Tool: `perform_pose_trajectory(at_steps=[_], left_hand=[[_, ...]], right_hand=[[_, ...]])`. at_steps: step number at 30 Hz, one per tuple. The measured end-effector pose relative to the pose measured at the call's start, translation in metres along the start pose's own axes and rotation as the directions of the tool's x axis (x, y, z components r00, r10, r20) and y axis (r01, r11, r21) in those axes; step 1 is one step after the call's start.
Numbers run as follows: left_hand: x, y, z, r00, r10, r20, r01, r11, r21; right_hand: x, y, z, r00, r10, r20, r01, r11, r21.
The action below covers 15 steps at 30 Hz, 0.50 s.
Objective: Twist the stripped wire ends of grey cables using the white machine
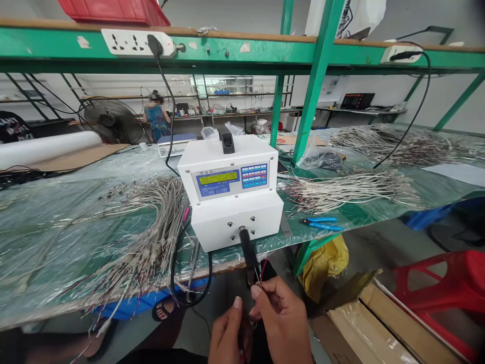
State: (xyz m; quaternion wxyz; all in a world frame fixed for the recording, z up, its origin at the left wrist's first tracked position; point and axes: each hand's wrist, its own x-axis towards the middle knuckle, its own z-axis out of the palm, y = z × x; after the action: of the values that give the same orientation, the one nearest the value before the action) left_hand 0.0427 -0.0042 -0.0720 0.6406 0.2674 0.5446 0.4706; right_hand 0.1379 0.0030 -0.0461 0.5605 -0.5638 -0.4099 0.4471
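At lower centre, the right hand (pixel 282 314) pinches thin red and pale wires (pixel 263 267); whether the left hand (pixel 228 331) grips anything is unclear.

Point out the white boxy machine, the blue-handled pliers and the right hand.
White boxy machine (pixel 232 193): head view, front panel.
Blue-handled pliers (pixel 323 225): head view, lower handle.
Right hand (pixel 282 316): head view, back of the hand.

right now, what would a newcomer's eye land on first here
First, the white machine with its yellow-green display, mid-picture at the near edge of the table. Just below it, the right hand pinches thin wires beside the left hand. Pale cable bundles lie to both sides.
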Motion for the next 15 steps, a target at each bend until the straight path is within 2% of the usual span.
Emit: perform_pose_trajectory(at_steps=[6,9,12,15], left_hand=[[0.002,-0.007,-0.002,1.000,-0.003,0.002,0.003,1.000,-0.026],[0.002,-0.007,-0.005,1.000,0.013,0.017,-0.013,1.000,-0.011],[-0.001,-0.002,-0.005,0.999,0.033,0.043,-0.032,0.999,-0.008],[-0.009,0.007,0.000,0.989,0.086,0.124,-0.079,0.995,-0.060]], right_hand=[[-0.006,0.003,-0.004,1.000,0.006,-0.006,-0.006,1.000,0.020],[-0.014,0.007,-0.008,0.999,0.033,-0.043,-0.031,0.998,0.054],[-0.025,0.009,-0.014,0.993,0.076,-0.094,-0.059,0.984,0.171],[-0.037,0.007,-0.020,0.990,0.118,-0.074,-0.090,0.950,0.300]])
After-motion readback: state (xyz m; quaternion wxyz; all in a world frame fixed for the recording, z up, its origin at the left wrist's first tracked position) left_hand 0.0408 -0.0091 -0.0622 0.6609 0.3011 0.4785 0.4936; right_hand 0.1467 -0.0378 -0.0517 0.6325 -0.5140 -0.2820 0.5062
